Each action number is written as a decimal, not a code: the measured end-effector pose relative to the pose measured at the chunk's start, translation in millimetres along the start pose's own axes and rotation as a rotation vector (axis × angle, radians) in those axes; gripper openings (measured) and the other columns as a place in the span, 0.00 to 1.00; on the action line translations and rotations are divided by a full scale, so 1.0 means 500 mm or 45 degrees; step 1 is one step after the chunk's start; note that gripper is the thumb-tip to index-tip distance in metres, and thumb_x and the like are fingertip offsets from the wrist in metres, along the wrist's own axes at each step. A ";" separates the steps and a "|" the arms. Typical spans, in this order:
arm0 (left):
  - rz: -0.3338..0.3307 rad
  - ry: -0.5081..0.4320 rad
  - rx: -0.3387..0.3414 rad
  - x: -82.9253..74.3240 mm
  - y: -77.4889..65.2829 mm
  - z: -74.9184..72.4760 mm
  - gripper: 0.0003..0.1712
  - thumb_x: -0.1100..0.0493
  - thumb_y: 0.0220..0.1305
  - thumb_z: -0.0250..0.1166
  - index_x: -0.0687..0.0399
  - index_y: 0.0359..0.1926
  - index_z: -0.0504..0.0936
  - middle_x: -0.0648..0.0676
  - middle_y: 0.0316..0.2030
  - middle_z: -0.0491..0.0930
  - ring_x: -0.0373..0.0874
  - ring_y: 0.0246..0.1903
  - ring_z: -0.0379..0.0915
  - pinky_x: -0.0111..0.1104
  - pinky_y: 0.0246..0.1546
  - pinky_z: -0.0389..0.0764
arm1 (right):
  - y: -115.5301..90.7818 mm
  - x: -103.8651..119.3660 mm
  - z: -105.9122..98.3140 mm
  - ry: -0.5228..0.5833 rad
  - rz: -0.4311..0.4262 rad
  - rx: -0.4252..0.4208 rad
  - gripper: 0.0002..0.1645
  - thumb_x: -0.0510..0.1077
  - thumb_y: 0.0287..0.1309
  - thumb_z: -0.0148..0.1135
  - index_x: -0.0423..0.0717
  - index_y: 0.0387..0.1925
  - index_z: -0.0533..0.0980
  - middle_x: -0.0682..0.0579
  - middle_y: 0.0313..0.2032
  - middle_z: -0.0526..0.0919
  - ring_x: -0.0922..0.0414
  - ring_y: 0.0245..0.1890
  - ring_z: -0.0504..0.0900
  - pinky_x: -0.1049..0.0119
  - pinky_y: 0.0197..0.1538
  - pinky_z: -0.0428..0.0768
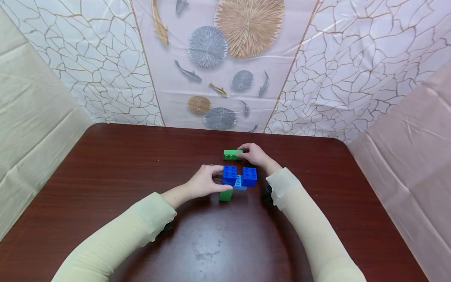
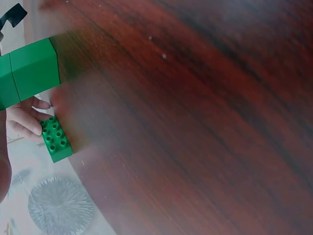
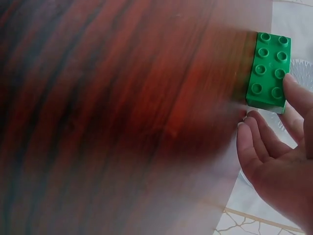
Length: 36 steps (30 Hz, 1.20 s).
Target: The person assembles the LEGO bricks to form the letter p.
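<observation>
My left hand [image 1: 202, 182] grips the left side of a toy-brick build, thumb in front and fingers behind. Two dark blue bricks [image 1: 249, 177] stand apart on top, joined by a lighter blue brick [image 1: 240, 187]. Below the left one are green bricks [image 1: 225, 195], and the left wrist view shows two green blocks [image 2: 35, 68] end to end. Farther back, my right hand [image 1: 256, 154] pinches the right end of a loose green brick [image 1: 230, 153]. This brick lies on its side, its two rows of studs facing the right wrist camera.
The dark reddish-brown table [image 1: 141, 164] has a glossy top with a glare patch near its front. A patterned cloth backdrop [image 1: 225, 98] rises behind the table's far edge, and beige cloth walls [image 1: 405, 137] flank both sides.
</observation>
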<state>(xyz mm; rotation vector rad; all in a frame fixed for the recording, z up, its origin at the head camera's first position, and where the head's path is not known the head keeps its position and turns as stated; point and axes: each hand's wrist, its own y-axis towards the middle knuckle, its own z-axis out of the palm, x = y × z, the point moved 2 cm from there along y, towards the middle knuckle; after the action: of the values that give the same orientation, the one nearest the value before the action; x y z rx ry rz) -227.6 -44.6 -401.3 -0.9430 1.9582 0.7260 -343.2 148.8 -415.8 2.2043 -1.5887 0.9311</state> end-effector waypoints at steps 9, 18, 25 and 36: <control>-0.016 -0.015 0.014 -0.007 -0.001 -0.002 0.24 0.55 0.53 0.71 0.57 0.51 0.78 0.54 0.43 0.84 0.42 0.44 0.81 0.29 0.45 0.80 | -0.010 -0.005 -0.009 0.095 0.035 0.000 0.16 0.45 0.60 0.60 0.40 0.47 0.77 0.41 0.45 0.80 0.52 0.34 0.78 0.62 0.42 0.78; -0.017 -0.012 0.006 -0.004 -0.002 -0.002 0.24 0.55 0.53 0.71 0.57 0.51 0.79 0.55 0.43 0.84 0.42 0.43 0.81 0.30 0.44 0.80 | -0.019 -0.007 -0.005 0.151 0.066 0.006 0.20 0.45 0.62 0.57 0.40 0.53 0.73 0.39 0.47 0.78 0.53 0.34 0.80 0.65 0.37 0.81; -0.016 -0.001 0.003 -0.002 -0.001 0.000 0.24 0.55 0.53 0.71 0.57 0.51 0.78 0.54 0.43 0.84 0.42 0.43 0.81 0.30 0.44 0.80 | -0.027 -0.009 -0.004 0.190 0.068 0.003 0.23 0.48 0.66 0.52 0.43 0.59 0.70 0.39 0.48 0.76 0.53 0.33 0.77 0.66 0.33 0.80; -0.021 -0.031 0.015 -0.003 -0.001 0.000 0.25 0.55 0.53 0.70 0.57 0.52 0.78 0.55 0.43 0.84 0.42 0.44 0.81 0.30 0.44 0.80 | -0.027 -0.024 0.001 0.260 0.174 0.008 0.25 0.52 0.67 0.50 0.42 0.59 0.71 0.38 0.53 0.76 0.56 0.30 0.82 0.63 0.37 0.83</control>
<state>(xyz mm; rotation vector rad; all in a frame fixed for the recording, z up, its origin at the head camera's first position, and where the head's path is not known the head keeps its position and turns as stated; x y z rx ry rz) -226.6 -44.4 -400.0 -0.9382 1.9290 0.7128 -333.0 162.5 -421.9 1.9522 -1.6556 1.1599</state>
